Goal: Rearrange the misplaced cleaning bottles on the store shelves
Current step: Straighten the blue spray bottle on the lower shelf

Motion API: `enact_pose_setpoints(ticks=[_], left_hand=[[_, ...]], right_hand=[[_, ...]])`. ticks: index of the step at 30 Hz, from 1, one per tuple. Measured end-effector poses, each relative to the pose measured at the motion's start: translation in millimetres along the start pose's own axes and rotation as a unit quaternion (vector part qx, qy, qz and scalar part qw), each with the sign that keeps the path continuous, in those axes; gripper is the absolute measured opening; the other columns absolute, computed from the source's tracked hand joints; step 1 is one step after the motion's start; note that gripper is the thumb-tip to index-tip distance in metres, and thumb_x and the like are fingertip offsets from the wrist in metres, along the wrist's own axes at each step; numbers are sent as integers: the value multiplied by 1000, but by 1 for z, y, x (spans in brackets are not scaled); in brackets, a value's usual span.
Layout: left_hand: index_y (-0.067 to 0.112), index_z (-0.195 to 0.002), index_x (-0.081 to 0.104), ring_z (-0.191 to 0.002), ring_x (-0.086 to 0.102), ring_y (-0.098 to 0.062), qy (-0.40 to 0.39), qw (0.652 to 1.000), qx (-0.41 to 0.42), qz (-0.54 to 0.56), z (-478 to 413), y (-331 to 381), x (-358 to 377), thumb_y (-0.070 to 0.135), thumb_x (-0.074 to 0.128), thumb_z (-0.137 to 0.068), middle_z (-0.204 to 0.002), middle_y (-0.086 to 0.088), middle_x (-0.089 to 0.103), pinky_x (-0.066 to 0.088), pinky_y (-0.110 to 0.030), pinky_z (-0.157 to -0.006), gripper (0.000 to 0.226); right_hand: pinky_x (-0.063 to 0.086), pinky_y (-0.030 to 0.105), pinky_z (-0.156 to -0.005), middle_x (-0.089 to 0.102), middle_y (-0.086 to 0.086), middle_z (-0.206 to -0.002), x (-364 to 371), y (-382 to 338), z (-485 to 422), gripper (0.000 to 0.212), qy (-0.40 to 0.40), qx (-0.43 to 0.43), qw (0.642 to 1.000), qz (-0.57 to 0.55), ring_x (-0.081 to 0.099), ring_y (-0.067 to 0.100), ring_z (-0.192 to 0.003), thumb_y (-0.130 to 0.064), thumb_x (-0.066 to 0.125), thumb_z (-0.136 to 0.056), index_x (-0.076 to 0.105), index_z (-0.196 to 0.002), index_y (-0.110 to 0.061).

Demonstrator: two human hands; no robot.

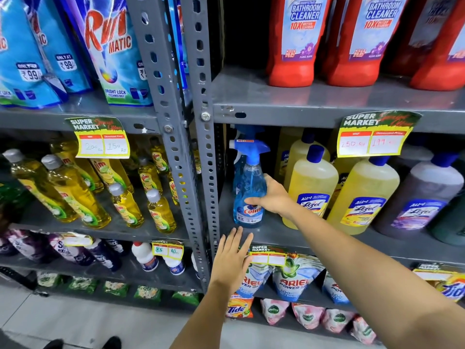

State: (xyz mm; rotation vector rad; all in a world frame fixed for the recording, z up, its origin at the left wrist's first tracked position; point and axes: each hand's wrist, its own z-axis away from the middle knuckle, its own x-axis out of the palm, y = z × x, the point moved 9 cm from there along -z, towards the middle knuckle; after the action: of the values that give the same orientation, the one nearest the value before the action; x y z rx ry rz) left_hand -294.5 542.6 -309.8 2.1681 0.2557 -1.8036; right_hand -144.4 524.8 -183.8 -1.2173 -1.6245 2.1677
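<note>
A blue Colin spray bottle (247,182) with a blue trigger head stands upright at the left end of the middle right shelf (276,235). My right hand (270,197) is wrapped around its lower body from the right side. A second blue spray head shows just behind it. My left hand (232,258) is flat with fingers spread, resting at the shelf's front edge just below the bottle, holding nothing. Yellow Lizol bottles (310,187) stand directly right of the spray bottle.
A grey perforated upright post (201,147) rises just left of the bottle. Yellow Vim bottles (73,187) fill the left shelf. Red bathroom cleaner bottles (297,41) stand above, Ariel pouches (294,278) below. A purple Lizol bottle (417,197) sits far right.
</note>
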Motion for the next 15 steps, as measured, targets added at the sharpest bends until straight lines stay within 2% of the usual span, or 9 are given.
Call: enact_pose_setpoints(ticks=[5,11,13,15], left_hand=[[26,-152,5,-148,-1,-24,-6,1000,-4,-2,0,-1,2,44,28,-103,-162,-7,6,-5,-44,-118,57],[26,-152,5,-148,-2,-24,-13,1000,-5,-10,-1,-1,3,47,27,-102,-162,-7,6,-4,-44,-118,59],[26,-152,5,-148,-2,-25,-16,1000,-4,-15,-1,-1,3,47,27,-102,-162,-8,6,-4,-45,-119,59],[26,-152,4,-148,-1,-25,-22,1000,-4,-18,0,-1,4,48,25,-102,-162,-8,6,-3,-46,-119,59]], right_hand=[[52,41,-97,65,2,-128,3,1,2,67,11,-4,1000,21,63,19,-113,-25,85,-72,51,-129,-18],[48,18,-81,65,3,-129,6,-5,2,64,-45,-24,999,-7,61,8,-101,-12,81,-76,49,-130,-21],[48,16,-79,64,3,-129,5,-4,0,63,-47,-26,998,-13,61,8,-101,-12,81,-76,49,-129,-21],[49,21,-83,64,3,-129,6,-3,0,63,-45,-27,999,-12,62,10,-103,-13,81,-76,48,-130,-20]])
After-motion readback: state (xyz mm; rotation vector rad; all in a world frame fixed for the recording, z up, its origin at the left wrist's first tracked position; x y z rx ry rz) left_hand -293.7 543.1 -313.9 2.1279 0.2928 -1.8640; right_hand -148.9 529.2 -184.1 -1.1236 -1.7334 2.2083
